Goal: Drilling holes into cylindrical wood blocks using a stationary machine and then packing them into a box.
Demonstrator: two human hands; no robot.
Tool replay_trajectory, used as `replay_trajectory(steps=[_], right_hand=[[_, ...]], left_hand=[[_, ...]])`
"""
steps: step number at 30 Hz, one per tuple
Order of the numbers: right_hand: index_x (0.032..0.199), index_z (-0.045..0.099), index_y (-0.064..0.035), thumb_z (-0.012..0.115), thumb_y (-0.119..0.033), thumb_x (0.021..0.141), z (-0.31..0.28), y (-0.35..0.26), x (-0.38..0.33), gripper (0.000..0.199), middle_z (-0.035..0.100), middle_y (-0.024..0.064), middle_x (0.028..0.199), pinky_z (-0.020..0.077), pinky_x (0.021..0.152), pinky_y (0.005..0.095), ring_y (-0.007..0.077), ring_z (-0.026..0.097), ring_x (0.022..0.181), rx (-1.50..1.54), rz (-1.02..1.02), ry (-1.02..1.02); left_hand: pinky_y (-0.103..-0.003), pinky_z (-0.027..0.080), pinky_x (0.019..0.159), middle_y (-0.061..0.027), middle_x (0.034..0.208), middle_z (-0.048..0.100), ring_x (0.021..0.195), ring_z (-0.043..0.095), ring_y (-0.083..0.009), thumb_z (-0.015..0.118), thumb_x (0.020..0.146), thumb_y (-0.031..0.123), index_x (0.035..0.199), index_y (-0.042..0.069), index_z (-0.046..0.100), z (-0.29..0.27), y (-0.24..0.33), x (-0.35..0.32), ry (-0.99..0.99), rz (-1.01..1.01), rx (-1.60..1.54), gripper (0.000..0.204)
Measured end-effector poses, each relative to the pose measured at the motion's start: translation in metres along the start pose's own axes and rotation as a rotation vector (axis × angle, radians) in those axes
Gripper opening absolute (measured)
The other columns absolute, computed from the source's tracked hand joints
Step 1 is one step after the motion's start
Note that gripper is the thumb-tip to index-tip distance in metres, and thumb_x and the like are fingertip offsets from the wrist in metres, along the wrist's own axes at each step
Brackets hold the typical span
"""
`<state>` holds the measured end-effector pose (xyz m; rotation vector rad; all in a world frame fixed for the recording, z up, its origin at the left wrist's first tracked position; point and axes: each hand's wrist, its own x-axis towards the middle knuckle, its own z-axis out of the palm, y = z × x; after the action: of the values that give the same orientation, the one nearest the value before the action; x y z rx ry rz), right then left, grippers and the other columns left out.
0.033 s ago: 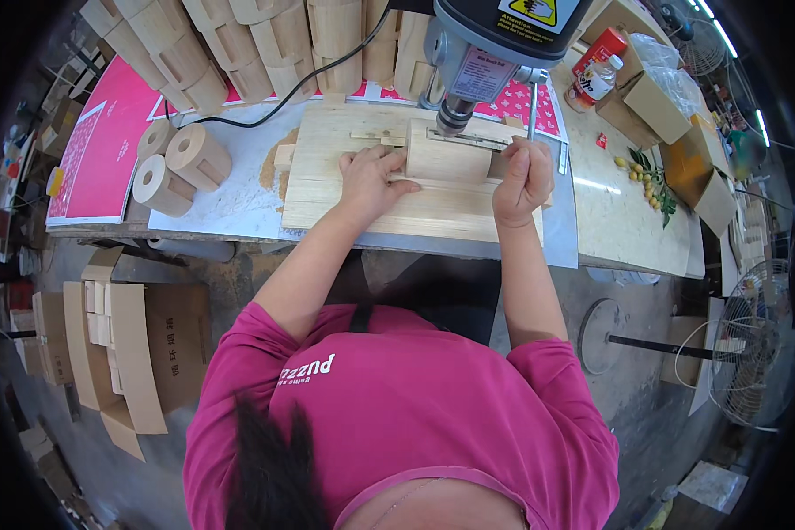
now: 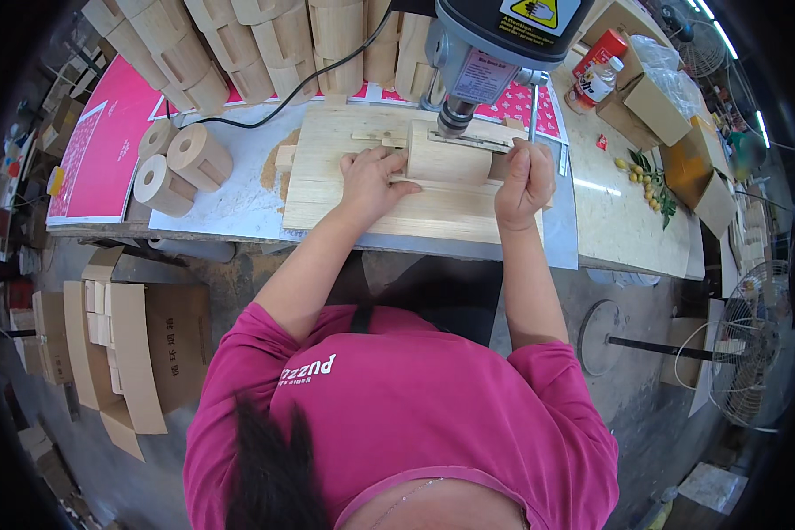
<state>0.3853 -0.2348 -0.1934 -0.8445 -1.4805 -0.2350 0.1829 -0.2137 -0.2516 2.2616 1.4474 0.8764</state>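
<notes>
A pale wooden cylinder (image 2: 450,161) lies on its side on a flat wooden board (image 2: 344,199), beneath the chuck of a bench drill press (image 2: 468,75). A dark slotted strip (image 2: 473,140) runs along the cylinder's top, right under the chuck. My left hand (image 2: 371,181) holds the cylinder's left end, fingertips against it and thumb stretched along its front lower edge. To the right, my right hand (image 2: 525,184) is closed at the lower end of the drill press's metal lever (image 2: 533,110). The inside of that grip is hidden.
Three short wooden cylinders with holes (image 2: 199,157) stand at the left of the bench. Stacked wooden pieces (image 2: 283,49) line the back, with a black cable (image 2: 327,66) before them. A bottle (image 2: 594,84), fruit (image 2: 649,181) and cartons (image 2: 649,106) are at right.
</notes>
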Motion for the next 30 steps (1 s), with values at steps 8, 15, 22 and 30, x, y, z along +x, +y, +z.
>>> replay_trajectory(steps=[8, 15, 22, 30], right_hand=[[0.085, 0.059, 0.0035, 0.051, -0.016, 0.088, -0.008, -0.029, 0.142, 0.021, 0.059, 0.0085, 0.069, 0.0427, 0.062, 0.0237, 0.0114, 0.054, 0.066, -0.185, 0.007, -0.042], [0.097, 0.060, -0.0006, 0.043, -0.030, 0.092, 0.011, 0.050, 0.181, 0.034, 0.059, 0.0078, 0.074, 0.0437, 0.065, 0.0297, 0.0136, 0.055, 0.069, -0.296, 0.012, -0.155], [0.107, 0.060, -0.0021, 0.062, -0.025, 0.082, -0.049, 0.039, 0.068, 0.034, 0.060, 0.0064, 0.086, 0.0438, 0.075, 0.0299, 0.0151, 0.056, 0.081, -0.203, 0.502, -0.793], [0.096, 0.062, 0.0011, 0.069, -0.014, 0.075, -0.107, 0.007, 0.007, 0.027, 0.060, 0.0036, 0.083, 0.0424, 0.069, 0.0239, 0.0111, 0.054, 0.076, 0.091, 0.865, -0.792]], left_hand=[[-0.038, 0.026, 0.082, -0.0010, 0.079, 0.055, 0.087, 0.053, -0.0207, 0.075, 0.062, 0.034, 0.100, 0.018, 0.065, 0.000, -0.004, -0.002, 0.057, 0.008, 0.017, 0.042], [-0.041, 0.024, 0.088, -0.0026, 0.082, 0.058, 0.090, 0.053, -0.0214, 0.078, 0.058, 0.033, 0.096, 0.015, 0.066, -0.002, 0.013, 0.006, -0.037, -0.126, -0.127, 0.044], [-0.036, 0.032, 0.084, -0.0021, 0.078, 0.052, 0.077, 0.051, -0.0170, 0.081, 0.056, 0.028, 0.087, 0.008, 0.067, -0.001, 0.005, 0.006, -0.025, -0.096, -0.452, 0.040], [-0.023, 0.041, 0.058, 0.0003, 0.066, 0.048, 0.062, 0.047, -0.0117, 0.079, 0.059, 0.015, 0.080, 0.005, 0.066, -0.082, -0.023, -0.048, -0.080, 0.055, -0.655, 0.027]])
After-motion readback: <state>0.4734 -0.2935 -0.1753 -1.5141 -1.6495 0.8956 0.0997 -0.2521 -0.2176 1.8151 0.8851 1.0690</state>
